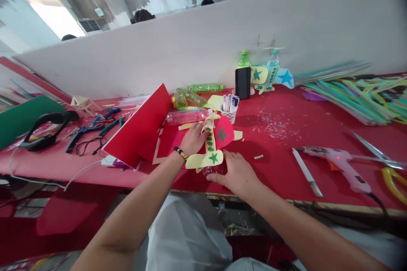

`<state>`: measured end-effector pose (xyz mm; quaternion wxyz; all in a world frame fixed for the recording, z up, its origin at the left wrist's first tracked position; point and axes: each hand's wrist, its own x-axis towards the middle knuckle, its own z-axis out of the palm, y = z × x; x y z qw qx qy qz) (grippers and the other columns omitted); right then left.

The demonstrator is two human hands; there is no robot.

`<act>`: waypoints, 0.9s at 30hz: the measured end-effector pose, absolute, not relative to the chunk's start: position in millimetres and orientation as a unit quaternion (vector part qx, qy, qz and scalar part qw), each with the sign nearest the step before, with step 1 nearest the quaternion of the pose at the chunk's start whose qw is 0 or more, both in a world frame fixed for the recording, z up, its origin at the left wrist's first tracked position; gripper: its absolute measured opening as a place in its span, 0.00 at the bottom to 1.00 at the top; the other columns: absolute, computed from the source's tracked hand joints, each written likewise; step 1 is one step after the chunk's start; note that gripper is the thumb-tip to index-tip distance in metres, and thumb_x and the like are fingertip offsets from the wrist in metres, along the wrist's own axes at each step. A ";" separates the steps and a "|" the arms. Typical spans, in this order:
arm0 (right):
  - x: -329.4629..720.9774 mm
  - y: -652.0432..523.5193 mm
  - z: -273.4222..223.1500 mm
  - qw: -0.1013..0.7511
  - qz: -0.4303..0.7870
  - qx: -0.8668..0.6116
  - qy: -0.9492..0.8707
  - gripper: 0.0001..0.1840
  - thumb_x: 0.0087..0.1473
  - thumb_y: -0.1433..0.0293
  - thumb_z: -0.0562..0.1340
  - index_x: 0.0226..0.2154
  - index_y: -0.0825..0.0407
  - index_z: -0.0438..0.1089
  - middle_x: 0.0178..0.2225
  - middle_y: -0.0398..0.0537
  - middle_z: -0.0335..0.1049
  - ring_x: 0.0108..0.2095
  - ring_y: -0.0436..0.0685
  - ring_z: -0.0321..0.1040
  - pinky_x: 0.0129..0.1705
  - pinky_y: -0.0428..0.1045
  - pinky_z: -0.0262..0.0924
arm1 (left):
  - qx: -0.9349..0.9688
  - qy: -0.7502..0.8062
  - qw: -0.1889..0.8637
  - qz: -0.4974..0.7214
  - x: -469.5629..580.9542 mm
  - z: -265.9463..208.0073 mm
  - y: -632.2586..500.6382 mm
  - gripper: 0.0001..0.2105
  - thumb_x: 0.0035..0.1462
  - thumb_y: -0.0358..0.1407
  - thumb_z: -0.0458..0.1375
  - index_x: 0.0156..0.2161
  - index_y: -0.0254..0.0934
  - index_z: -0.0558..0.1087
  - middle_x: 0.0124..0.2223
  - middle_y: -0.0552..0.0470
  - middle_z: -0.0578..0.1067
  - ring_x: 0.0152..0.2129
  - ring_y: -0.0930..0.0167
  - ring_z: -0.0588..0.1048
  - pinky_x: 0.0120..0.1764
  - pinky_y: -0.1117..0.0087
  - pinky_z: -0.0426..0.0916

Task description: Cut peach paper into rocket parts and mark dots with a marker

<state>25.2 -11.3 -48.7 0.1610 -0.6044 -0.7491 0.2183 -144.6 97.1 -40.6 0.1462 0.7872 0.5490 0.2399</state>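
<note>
Bottle (210, 144) with paper wings (227, 128) attached sits on the bench (270, 167); the left hand (193, 139) has a narrow grip on it, the right hand (239, 173) a wider one. Decorating looks mostly done; what is left is unclear.

A red table (270, 165) spans the frame, its front edge showing rough, unpainted wood. On the right lie a pink glue gun (345, 161) with its light lit, a slim white tool (307, 171) and yellow-handled scissors (396, 184). A heap of long coloured sticks (346, 97) fills the upper right, and pale crumbs (276, 125) (paper, perhaps; too small to tell) are scattered right of centre. A pen cup (229, 117) and a green bottle (206, 87) sit mid-frame; black headphones (52, 127) and pliers (79, 135) lie at left.
</note>
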 end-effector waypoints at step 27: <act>18.5 -6.5 -53.5 0.139 0.154 -0.579 -0.788 0.43 0.48 0.53 0.65 0.59 0.61 0.59 0.54 0.65 0.66 0.53 0.72 0.62 0.52 0.60 0.59 | 0.789 0.506 0.217 0.272 -137.0 -19.8 129.1 0.05 0.51 0.25 0.58 0.27 0.34 0.72 0.29 0.53 0.76 0.28 0.72 0.73 0.32 0.72 0.66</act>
